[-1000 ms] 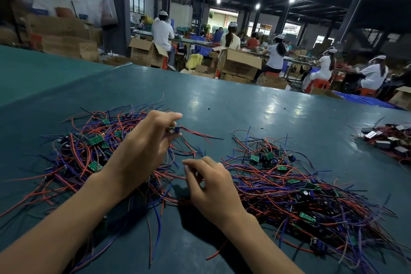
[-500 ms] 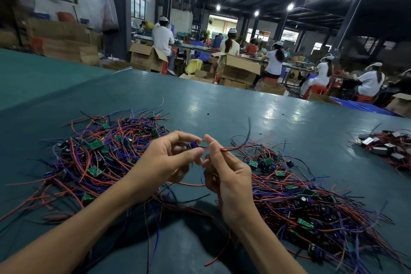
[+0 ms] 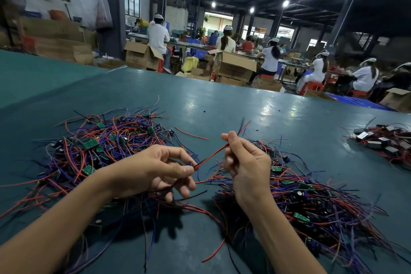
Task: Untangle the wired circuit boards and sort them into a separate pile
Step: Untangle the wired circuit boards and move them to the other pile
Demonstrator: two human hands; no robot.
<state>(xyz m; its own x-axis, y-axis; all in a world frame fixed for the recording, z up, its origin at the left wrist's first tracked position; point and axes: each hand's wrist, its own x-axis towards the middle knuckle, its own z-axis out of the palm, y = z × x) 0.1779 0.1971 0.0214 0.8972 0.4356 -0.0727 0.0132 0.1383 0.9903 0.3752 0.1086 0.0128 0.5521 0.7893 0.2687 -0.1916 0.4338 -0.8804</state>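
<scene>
Two hands are close together, not touching: the left hand [image 3: 160, 171] and the right hand [image 3: 246, 162] each pinch one red wire [image 3: 213, 154], pulled tight between them. Its board is hidden. Tug too hard and it could snap, or drag the left pile [image 3: 100, 147] into the right pile [image 3: 311, 202].

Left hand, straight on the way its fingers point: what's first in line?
Most likely the right hand: the left hand points right along the red wire both pinch. Depth between them is unclear.
</scene>
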